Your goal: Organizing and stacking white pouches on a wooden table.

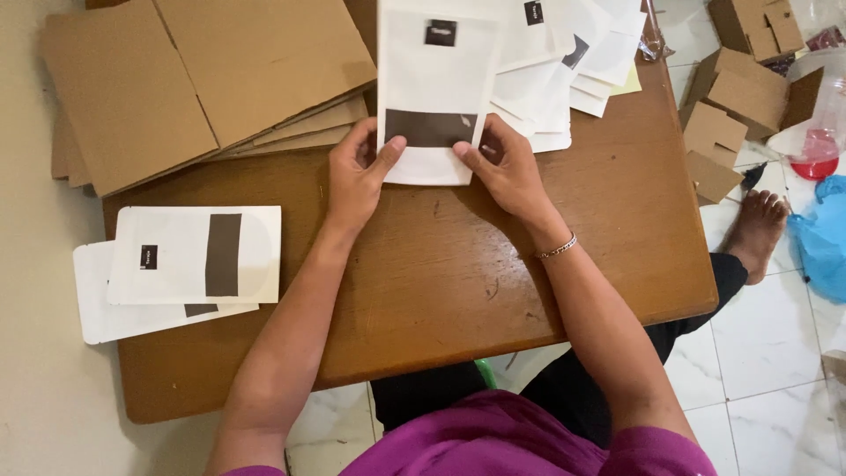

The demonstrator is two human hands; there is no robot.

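Lying flat near the far middle of the brown wooden surface (441, 264), a white paper pouch (434, 84) with a dark band and a small dark label is held at its near edge by both hands. Left hand (357, 176) pinches the lower left corner, thumb on top; right hand (507, 172), with a bracelet at the wrist, pinches the lower right corner — fingers of each closed narrowly on the pouch. Judged light, thin and flexible, easily creased, probably a little slick; best held at the edges or corners as now. Just beyond and to the right, a loose heap of like pouches (573, 53) overlaps its edge and could drag along. Flattened cardboard sheets (194, 79) lie far left; two finished pouches (194, 256) overhang the left edge. Small cardboard boxes (736, 88) stand on the tiled floor — well apart.
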